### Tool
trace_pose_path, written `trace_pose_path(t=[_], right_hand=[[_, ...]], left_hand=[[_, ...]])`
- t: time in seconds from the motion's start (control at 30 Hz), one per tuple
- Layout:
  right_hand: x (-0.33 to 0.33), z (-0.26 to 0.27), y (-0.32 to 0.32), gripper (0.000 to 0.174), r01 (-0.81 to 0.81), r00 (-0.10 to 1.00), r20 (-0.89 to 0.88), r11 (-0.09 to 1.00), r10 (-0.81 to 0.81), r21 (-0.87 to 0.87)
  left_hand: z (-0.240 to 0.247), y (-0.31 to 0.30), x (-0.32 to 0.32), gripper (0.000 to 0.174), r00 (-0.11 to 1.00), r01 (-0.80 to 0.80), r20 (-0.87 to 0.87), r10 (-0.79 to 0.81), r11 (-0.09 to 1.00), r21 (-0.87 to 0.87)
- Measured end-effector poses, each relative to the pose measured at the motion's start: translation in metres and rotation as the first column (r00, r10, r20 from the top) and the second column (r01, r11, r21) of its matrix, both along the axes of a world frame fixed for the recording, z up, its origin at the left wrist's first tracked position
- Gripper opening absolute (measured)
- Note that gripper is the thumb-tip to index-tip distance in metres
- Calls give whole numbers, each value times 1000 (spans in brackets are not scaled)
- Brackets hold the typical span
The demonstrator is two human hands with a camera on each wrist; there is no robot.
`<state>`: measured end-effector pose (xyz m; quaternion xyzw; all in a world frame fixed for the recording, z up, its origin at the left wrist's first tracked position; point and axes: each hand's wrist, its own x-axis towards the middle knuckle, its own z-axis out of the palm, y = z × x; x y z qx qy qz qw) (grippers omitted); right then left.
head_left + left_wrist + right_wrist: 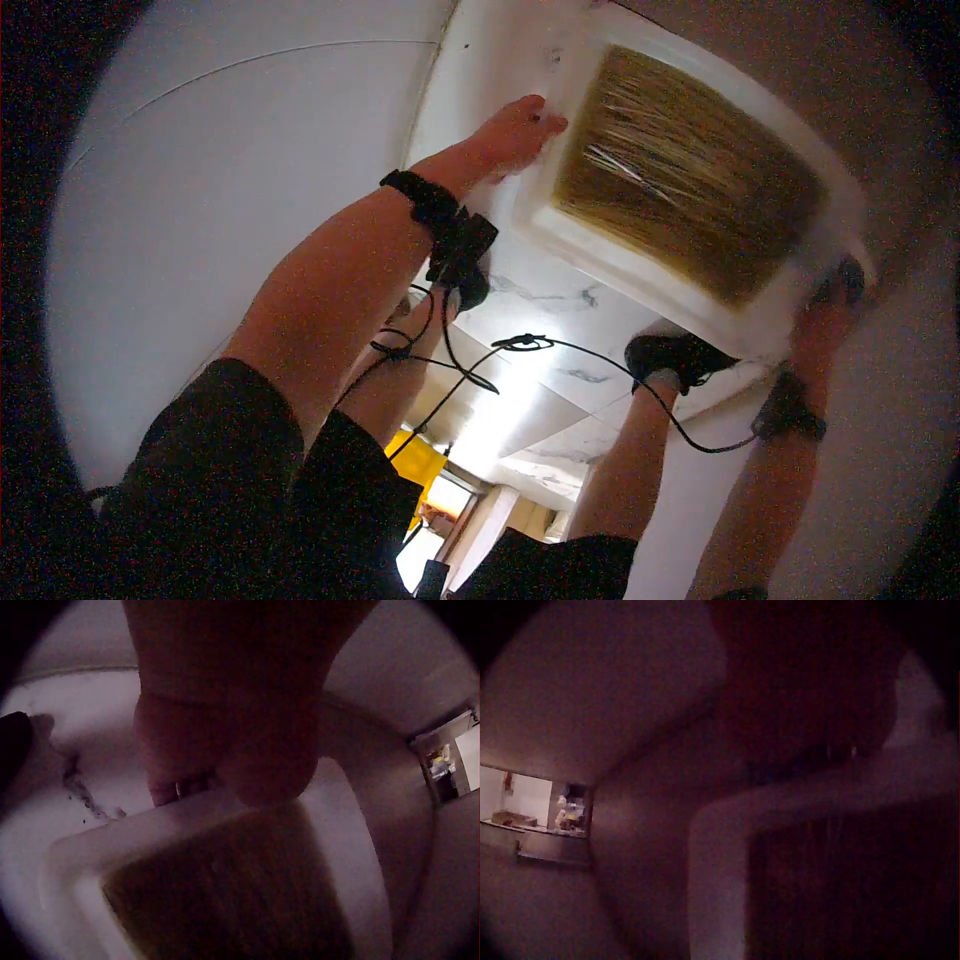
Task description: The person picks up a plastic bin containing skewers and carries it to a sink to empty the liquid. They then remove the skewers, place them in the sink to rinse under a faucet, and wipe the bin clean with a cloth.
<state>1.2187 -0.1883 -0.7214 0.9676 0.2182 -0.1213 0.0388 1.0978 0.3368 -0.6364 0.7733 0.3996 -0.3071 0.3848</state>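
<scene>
A white rectangular tub [600, 255] fills the upper right of the head view. Inside it lies a dense mass of thin, straw-coloured strands [700, 180], mostly running lengthwise. My left hand [515, 140] grips the tub's left end; in the left wrist view a ring [178, 790] shows on a finger just outside the rim [79, 847]. At the opposite end my right hand [838, 300] holds the rim, in deep shadow. The right wrist view is very dark, with the right hand [810, 712] over the rim [716, 855] and its fingertips hidden.
Below the tub, two black shoes [675, 358] stand on a pale marble-patterned floor [540, 320]. A black cable [610, 362] hangs between the wrist straps. A plain wall [250, 130] rises on the left. Something yellow [418, 460] shows near a bright opening behind.
</scene>
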Motion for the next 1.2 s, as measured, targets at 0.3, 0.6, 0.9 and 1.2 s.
trace_pose_path(t=[0.3, 0.6, 0.9, 1.2], right_hand=[[2, 1, 0, 59, -25, 997, 80, 994, 17, 110], [10, 8, 19, 49, -7, 999, 47, 990, 0, 142], [26, 85, 91, 43, 630, 544, -613, 762, -573, -153], [-31, 166, 109, 55, 916, 376, -767, 83, -520, 393]], left_hand=[[-31, -2, -7, 32, 841, 491, 146, -521, 848, 199], [-5, -10, -22, 21, 390, 852, -65, -918, 334, 403], [29, -5, -59, 10, 374, 821, -25, -927, 318, 475], [110, -17, -71, 17, 409, 861, -15, -912, 381, 336]])
